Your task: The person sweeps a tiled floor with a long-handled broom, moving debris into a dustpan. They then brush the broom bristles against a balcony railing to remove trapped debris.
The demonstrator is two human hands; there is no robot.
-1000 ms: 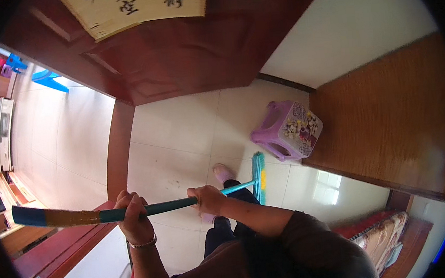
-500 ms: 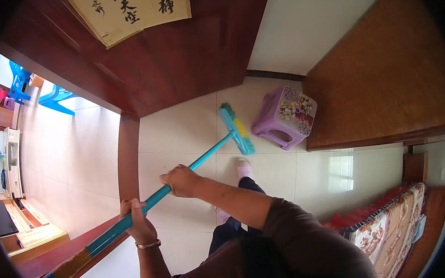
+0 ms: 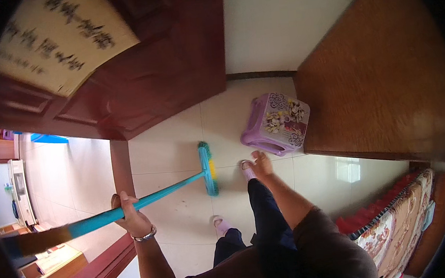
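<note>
At the upper left of the frame, a cream sheet [image 3: 63,39] is hanging on a dark red door [image 3: 180,64], carrying slanting columns of black, brush-like characters, some of them blurring. Right of centre, a purple stool [image 3: 285,118] is showing printed flowers and scrolls on its top; any lettering among them is proving too small to read. Left of centre, the left hand [image 3: 130,213] is gripping a turquoise broom [image 3: 169,189], which is slanting from the lower left to mid-frame. Just below the stool, the right hand [image 3: 263,165] is hanging loosely open, holding nothing; whether it is touching the stool, I cannot tell.
</note>
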